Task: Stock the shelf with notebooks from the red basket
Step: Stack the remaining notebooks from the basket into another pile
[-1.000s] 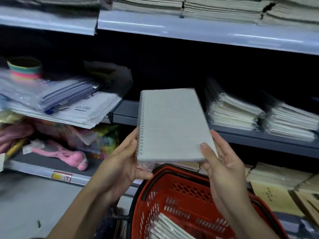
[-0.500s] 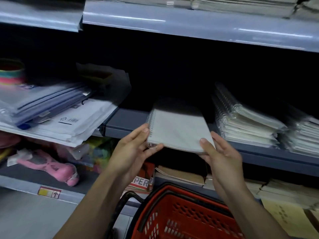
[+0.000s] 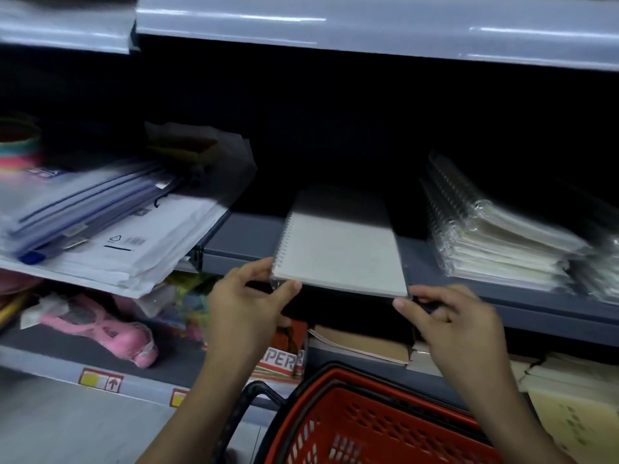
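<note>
Notebook [image 3: 341, 252] lies mostly on the grey shelf [image 3: 241, 239], its near edge overhanging. Our left hand [image 3: 244, 309] pinches its spiral corner; our right hand [image 3: 449, 316] touches the other corner with loosely curled fingers. Below us sits the red basket [image 3: 368, 426].

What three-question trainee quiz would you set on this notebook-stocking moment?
1. True or false: the white spiral-bound notebook lies on the grey metal shelf.
2. Which hand pinches its spiral-side corner? A) left hand B) right hand
3. Fill in: to the notebook's right sits a stack of plastic-wrapped ____ notebooks.

Key: 1 true, front edge overhanging; 2 A; 3 spiral.
</note>
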